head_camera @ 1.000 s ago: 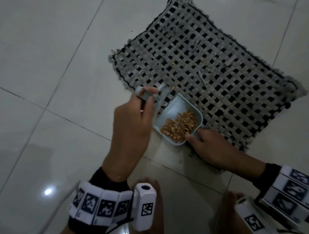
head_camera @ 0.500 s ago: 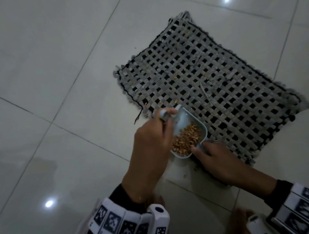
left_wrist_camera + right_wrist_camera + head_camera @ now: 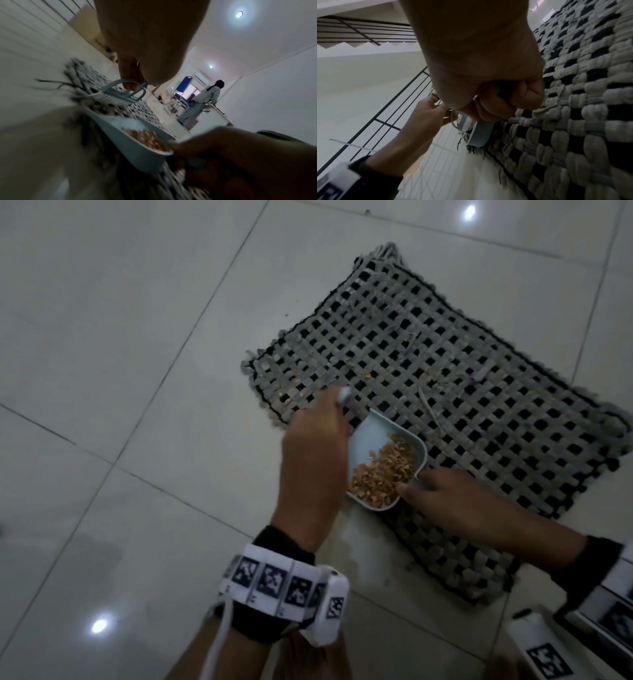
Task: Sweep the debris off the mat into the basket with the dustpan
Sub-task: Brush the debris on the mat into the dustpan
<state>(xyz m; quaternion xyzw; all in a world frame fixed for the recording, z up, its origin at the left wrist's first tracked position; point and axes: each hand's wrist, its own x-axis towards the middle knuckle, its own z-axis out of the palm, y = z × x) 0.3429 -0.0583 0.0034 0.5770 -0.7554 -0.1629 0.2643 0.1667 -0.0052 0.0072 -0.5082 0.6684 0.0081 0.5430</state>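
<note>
The grey-and-black woven mat lies on the tiled floor. At its near left edge sits a light blue dustpan holding a pile of brown debris. My right hand grips the dustpan's handle from the right, fingers curled round it. Just left of the pan, my left hand pinches a small blue brush, its white bristles down on the mat at the pan's mouth. A few crumbs lie on the weave. No basket shows in the head view.
Pale floor tiles surround the mat on all sides. Behind my hands is a dark metal railing. A person stands far off across the room. A green curved edge shows past my right arm; I cannot tell what it is.
The head view has swung, so the mat sits further right and lower. Both hands keep their hold on brush and dustpan at the mat's near edge; the debris pile looks the same.
</note>
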